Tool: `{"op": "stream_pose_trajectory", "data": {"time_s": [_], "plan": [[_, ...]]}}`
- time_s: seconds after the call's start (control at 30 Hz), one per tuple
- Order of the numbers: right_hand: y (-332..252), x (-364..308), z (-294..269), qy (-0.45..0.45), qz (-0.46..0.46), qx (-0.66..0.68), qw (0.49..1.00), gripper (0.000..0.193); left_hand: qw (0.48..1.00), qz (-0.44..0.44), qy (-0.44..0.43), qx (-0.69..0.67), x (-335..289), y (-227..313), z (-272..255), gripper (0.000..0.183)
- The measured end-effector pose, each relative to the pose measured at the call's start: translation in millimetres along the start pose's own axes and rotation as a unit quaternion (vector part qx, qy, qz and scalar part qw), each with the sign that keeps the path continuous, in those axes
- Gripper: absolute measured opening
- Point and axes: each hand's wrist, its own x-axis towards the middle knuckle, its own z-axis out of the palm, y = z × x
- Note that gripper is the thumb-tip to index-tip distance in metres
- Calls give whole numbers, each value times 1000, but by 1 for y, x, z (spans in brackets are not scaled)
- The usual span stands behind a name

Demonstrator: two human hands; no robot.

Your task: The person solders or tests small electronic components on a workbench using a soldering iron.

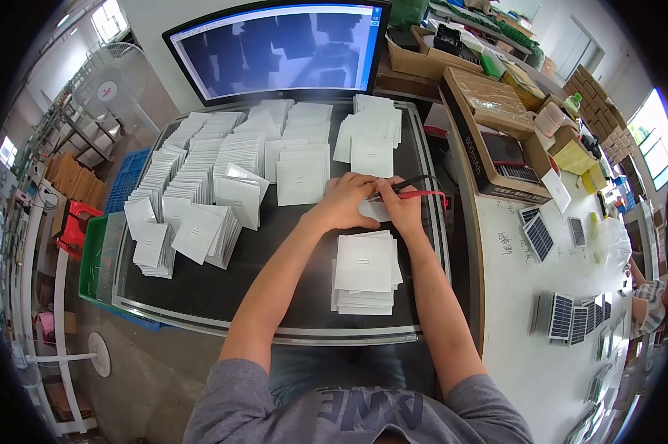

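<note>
My left hand and my right hand meet over the black table top, both pressing on one small white square panel that lies flat there. My right hand also grips two thin probes, one black and one red, whose tips point at the panel. Just in front of my hands lies a stack of white square panels. Behind and to the left, many more white panels lie in overlapping rows and piles.
A wide monitor stands at the back of the table. A white bench on the right carries small dark solar panels and cardboard boxes. Another person's sleeve shows far right. A fan stands far left.
</note>
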Motion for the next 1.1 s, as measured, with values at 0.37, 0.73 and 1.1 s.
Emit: {"op": "stream_pose_trajectory", "data": {"time_s": [0.37, 0.73, 1.1], "plan": [[-7, 6, -17, 141, 87, 196, 967, 28, 987, 16, -94, -127, -16, 21, -47, 77], [-7, 4, -16, 119, 83, 182, 972, 27, 973, 143, -160, 91, -78, 101, -20, 109], [-4, 10, -18, 166, 63, 249, 952, 28, 990, 1, 15, 138, 17, 16, -12, 90]]}}
